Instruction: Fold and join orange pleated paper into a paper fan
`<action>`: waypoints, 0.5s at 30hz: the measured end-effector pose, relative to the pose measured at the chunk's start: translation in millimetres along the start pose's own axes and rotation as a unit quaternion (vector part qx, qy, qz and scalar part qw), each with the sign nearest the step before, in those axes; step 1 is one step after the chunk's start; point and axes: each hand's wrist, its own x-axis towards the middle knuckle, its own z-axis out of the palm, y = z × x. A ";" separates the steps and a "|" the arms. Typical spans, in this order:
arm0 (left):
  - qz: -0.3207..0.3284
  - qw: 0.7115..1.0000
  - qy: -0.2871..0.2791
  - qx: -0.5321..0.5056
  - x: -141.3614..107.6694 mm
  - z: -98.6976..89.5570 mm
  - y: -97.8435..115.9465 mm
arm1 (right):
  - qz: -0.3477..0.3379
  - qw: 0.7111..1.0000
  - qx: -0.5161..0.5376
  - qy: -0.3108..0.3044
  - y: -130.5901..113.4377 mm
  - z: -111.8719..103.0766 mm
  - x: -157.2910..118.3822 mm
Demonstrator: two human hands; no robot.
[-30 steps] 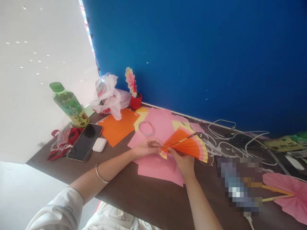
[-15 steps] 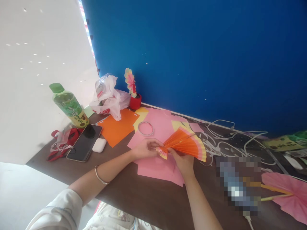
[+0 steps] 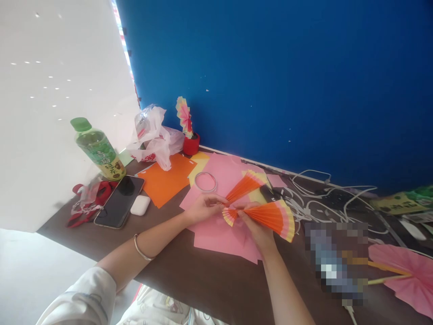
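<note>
Both of my hands hold a pleated orange paper fan with pink and yellow edging, above pink paper sheets (image 3: 223, 237) on a dark brown table (image 3: 203, 275). My left hand (image 3: 204, 206) pinches the narrow upper section of the fan (image 3: 245, 184). My right hand (image 3: 257, 228) grips the wider lower section of the fan (image 3: 270, 216) near its pivot. The two sections are spread apart in a V.
A tape ring (image 3: 205, 181), orange paper (image 3: 165, 180), a phone (image 3: 120, 201), an earbud case (image 3: 140, 204), a green bottle (image 3: 98, 149), a plastic bag (image 3: 154, 135) and a red pot with a small fan (image 3: 190, 135) lie left. White cables (image 3: 321, 194) and a pink fan (image 3: 406, 275) lie right. A blue wall stands behind.
The fan, one closed spread a moment ago, has split into two sections. My left hand lifted the upper part away while my right hand kept the lower part.
</note>
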 end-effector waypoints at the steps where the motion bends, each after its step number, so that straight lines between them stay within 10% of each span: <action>1: 0.004 1.000 0.002 0.005 -0.2 -0.2 0.0 | 0.007 1.000 0.003 -0.002 0.0 0.1 -0.1; 15: 0.051 0.984 0.044 0.165 -8.8 6.8 5.7 | -0.017 0.995 -0.069 0.077 -14.9 13.4 -6.0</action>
